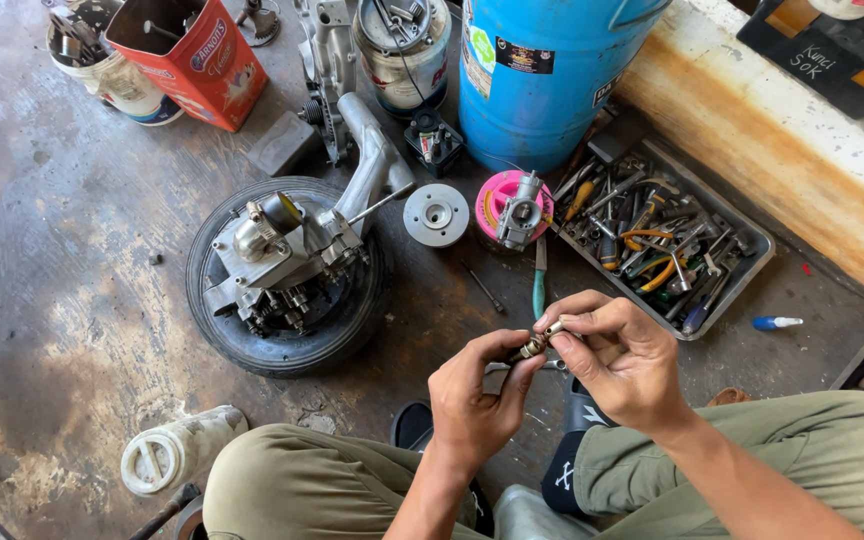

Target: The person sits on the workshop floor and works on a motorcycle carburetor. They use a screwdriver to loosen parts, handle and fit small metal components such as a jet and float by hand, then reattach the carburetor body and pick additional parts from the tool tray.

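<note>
Engine (282, 255) on tyre (252, 345), left of tool tray (752, 262)

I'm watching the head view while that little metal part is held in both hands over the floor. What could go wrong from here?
1. The small metal part is pinched only between the fingertips of the left hand and right hand; if it slips, it could be hard to spot on the stained concrete floor.
2. The carburetor rests on a pink spool and might topple if bumped.

Small brass part (538, 342) mostly finger-hidden.
</note>
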